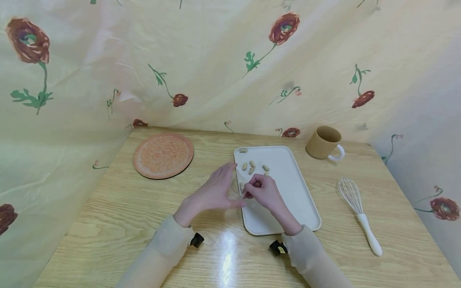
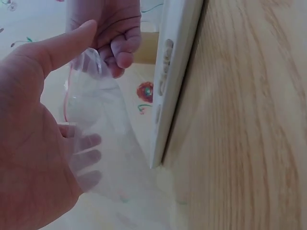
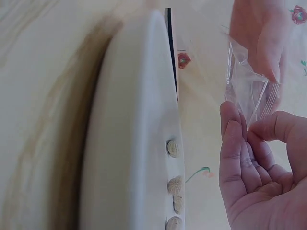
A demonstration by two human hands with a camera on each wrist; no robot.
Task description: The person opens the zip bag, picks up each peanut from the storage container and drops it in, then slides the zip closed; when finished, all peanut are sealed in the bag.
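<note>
A clear plastic zip bag [image 2: 112,129] with a red line along its mouth hangs between the two hands beside the tray. My right hand [image 1: 264,192] pinches the bag's edge between thumb and forefinger. The left hand [image 1: 212,192] stands wide, thumb and fingers apart and fairly straight against the bag; its fingers show through the film in the left wrist view. Under the right hand lies a white rectangular tray [image 1: 288,188] bearing several unshelled peanuts [image 1: 245,166], mostly toward its far left part. Part of the tray and some peanuts are hidden by the right hand.
A tan mug [image 1: 318,145] with a white handle stands at the back right. A whisk [image 1: 363,224] with a white handle lies right of the tray. At the back left is a round orange-patterned mat [image 1: 163,156]. Flowered cloth [image 1: 216,72] hangs behind the wooden table [image 1: 144,208].
</note>
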